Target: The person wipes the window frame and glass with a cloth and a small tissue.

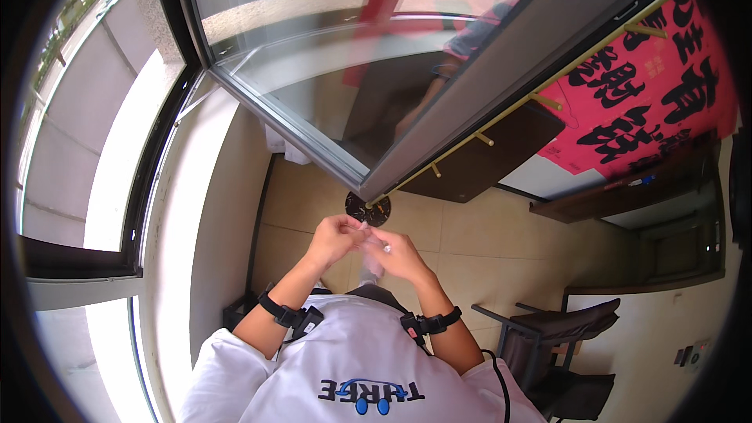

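My left hand (336, 242) and my right hand (399, 255) meet in front of my waist, fingertips pinched together. Between them is a small, pale, translucent piece of thin material (371, 254), possibly plastic film. It is blurred and partly hidden by my fingers, and its lower part hangs over a foot. Just beyond my fingertips, on the tiled floor, stands the dark round base (376, 214) of a gold-coloured coat stand (505, 110) with several pegs. Its pole rises past the open window sash.
A grey-framed glass window sash (294, 129) swings into the room ahead, its corner close above my hands. The white window sill (188, 200) runs along the left. At the right are a dark folding chair (529, 335), a wooden wall shelf (623, 191) and red paper bearing writing (640, 88).
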The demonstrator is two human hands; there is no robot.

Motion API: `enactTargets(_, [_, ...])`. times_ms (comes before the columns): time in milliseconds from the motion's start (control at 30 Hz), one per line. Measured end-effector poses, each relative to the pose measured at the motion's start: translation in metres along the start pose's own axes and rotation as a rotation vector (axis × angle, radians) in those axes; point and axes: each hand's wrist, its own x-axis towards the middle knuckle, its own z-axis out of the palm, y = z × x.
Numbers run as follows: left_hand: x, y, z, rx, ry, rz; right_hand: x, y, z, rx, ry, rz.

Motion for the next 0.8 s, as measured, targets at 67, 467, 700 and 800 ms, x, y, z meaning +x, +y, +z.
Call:
enactTargets(67, [-0.002,0.0,-0.008,0.132,0.026,0.009,0.005,-0.001,0.003,0.07,-0.045,0.058])
enactTargets(467, [0.0,0.036,0.016,0.388,-0.099,0.263,0.016,0.056,-0.02,0.502,-0.074,0.073])
enactTargets(700, [0.022,0.058,0.041,0.517,-0.069,0.208,0.03,0.059,-0.041,0.567,0.084,-0.128])
enactTargets(800, [0.034,0.054,0.048,0.487,-0.075,0.131,0.026,0.056,-0.061,0.552,0.014,0.024])
